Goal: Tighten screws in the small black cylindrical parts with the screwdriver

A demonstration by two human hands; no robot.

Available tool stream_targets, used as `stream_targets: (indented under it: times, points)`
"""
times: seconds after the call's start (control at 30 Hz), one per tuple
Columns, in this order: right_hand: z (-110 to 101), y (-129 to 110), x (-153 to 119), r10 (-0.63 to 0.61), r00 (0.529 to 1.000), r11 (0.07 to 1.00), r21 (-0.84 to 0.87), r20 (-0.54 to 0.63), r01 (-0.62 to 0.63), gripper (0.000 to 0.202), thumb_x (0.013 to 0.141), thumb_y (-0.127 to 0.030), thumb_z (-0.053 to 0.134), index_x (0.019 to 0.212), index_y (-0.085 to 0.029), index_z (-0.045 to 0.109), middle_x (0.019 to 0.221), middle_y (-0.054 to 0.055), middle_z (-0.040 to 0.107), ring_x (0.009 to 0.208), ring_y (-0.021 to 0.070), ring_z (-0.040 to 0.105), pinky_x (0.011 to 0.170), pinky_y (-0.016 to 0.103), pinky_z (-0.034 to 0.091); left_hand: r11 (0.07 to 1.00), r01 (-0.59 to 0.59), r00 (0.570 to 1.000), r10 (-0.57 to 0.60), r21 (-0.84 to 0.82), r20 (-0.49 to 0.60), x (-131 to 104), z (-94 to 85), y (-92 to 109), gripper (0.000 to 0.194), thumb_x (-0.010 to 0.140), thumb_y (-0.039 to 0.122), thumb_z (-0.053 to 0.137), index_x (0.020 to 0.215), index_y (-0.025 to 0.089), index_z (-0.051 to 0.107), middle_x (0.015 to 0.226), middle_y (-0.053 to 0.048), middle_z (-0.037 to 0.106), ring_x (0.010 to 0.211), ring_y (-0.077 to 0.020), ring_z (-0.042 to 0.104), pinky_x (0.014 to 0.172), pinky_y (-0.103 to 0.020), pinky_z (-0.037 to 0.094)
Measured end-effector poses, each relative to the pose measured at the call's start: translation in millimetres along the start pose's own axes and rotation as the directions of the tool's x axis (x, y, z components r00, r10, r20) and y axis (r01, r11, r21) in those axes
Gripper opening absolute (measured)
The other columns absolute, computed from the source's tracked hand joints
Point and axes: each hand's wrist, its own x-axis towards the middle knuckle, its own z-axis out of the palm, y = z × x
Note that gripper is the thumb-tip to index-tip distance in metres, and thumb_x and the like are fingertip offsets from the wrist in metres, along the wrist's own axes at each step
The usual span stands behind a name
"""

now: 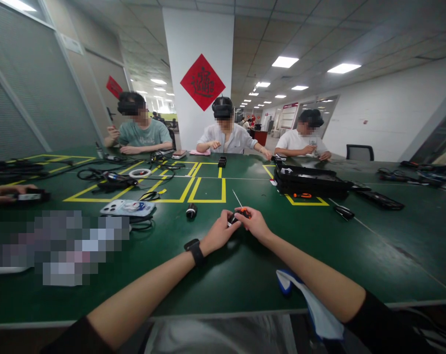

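Close together over the green table (215,275), my two hands meet near the middle of the view. My left hand (220,232) is closed around a small black piece with a white band (231,220), partly hidden by the fingers. My right hand (258,225) grips a screwdriver (244,212) by its orange and black handle. Its thin metal shaft points away from me, up and to the left. A short black cylinder with a white band (191,211) stands on the table, left of my hands.
A phone (129,208) lies to the left among cables (97,174). A black open case (311,181) sits at the right, with an orange-handled tool (302,195) before it. A blue and white strap (285,284) lies by my right forearm. Three people sit opposite; another person's hand (12,191) shows far left.
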Motion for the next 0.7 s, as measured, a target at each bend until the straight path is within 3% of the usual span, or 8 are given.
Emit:
stream_targets:
  times: [0.1, 0.2, 0.27, 0.4, 0.5, 0.6, 0.7]
  points:
    - [0.9, 0.2, -0.8, -0.012, 0.997, 1.000, 0.006, 0.071, 0.011, 0.037, 0.074, -0.043, 0.056, 0.100, -0.017, 0.060, 0.062, -0.001, 0.053, 0.040, 0.0050, 0.038, 0.037, 0.019, 0.032, 0.977, 0.074, 0.989, -0.046, -0.198, 0.140, 6.3, -2.7, -3.2, 0.044, 0.079, 0.049, 0.042, 0.109, 0.016, 0.046, 0.084, -0.004, 0.055, 0.071, -0.0141, 0.052, 0.059, -0.026, 0.042]
    - [2.1, 0.3, -0.8, -0.053, 0.993, 0.998, -0.009, 0.107, 0.054, 0.036, 0.074, -0.043, 0.055, 0.101, -0.020, 0.061, 0.086, 0.004, 0.058, 0.042, 0.0041, 0.043, 0.038, 0.020, 0.035, 0.948, 0.093, 0.970, -0.018, -0.303, 0.242, 10.8, -6.7, -3.0, 0.044, 0.080, 0.049, 0.040, 0.109, 0.015, 0.047, 0.077, -0.002, 0.056, 0.067, -0.0126, 0.052, 0.058, -0.025, 0.042]
    - [1.3, 0.0, -0.1, -0.081, 0.995, 0.996, -0.031, 0.064, 0.083, 0.035, 0.073, -0.043, 0.055, 0.099, -0.020, 0.062, 0.098, 0.006, 0.056, 0.045, 0.0041, 0.046, 0.040, 0.020, 0.037, 0.937, 0.104, 0.967, -0.017, -0.332, 0.256, 11.9, -9.0, -3.0, 0.042, 0.081, 0.048, 0.040, 0.101, 0.014, 0.051, 0.072, -0.001, 0.057, 0.064, -0.0116, 0.052, 0.059, -0.025, 0.041]
    - [-4.6, -0.2, 1.8, -0.063, 0.998, 0.998, -0.026, -0.009, 0.063, 0.035, 0.080, -0.044, 0.044, 0.096, -0.017, 0.062, 0.076, 0.003, 0.060, 0.044, 0.0064, 0.043, 0.042, 0.020, 0.036, 0.912, 0.122, 0.989, -0.078, -0.392, 0.125, 14.1, -12.8, -9.2, 0.035, 0.081, 0.047, 0.040, 0.088, 0.015, 0.053, 0.069, 0.000, 0.058, 0.063, -0.0106, 0.052, 0.062, -0.024, 0.041]
    - [-8.3, -0.3, 0.8, -0.027, 0.993, 0.999, -0.026, 0.112, 0.030, 0.034, 0.081, -0.040, 0.044, 0.094, -0.015, 0.062, 0.057, 0.000, 0.057, 0.047, 0.0090, 0.046, 0.046, 0.020, 0.035, 0.855, 0.146, 0.983, -0.182, -0.498, -0.025, 18.8, -16.7, -18.5, 0.031, 0.080, 0.045, 0.042, 0.089, 0.016, 0.051, 0.074, 0.000, 0.059, 0.065, -0.0108, 0.055, 0.065, -0.025, 0.043]
    - [-8.1, -0.1, -1.8, -0.041, 0.970, 0.997, -0.059, 0.238, 0.057, 0.030, 0.077, -0.035, 0.052, 0.095, -0.014, 0.062, 0.056, -0.001, 0.057, 0.052, 0.0100, 0.049, 0.053, 0.021, 0.037, 0.788, 0.173, 0.954, -0.283, -0.591, -0.098, 24.7, -22.9, -26.8, 0.027, 0.079, 0.042, 0.046, 0.086, 0.016, 0.049, 0.082, -0.003, 0.061, 0.069, -0.0105, 0.058, 0.069, -0.026, 0.045]
    - [-5.8, 0.6, -2.9, -0.065, 0.957, 0.990, -0.100, 0.281, 0.097, 0.031, 0.077, -0.034, 0.052, 0.098, -0.014, 0.062, 0.058, -0.002, 0.056, 0.052, 0.0094, 0.048, 0.056, 0.022, 0.039, 0.785, 0.129, 0.947, -0.279, -0.605, -0.160, 27.9, -29.2, -32.0, 0.030, 0.077, 0.045, 0.049, 0.086, 0.016, 0.049, 0.089, -0.004, 0.061, 0.072, -0.0104, 0.058, 0.069, -0.025, 0.045]
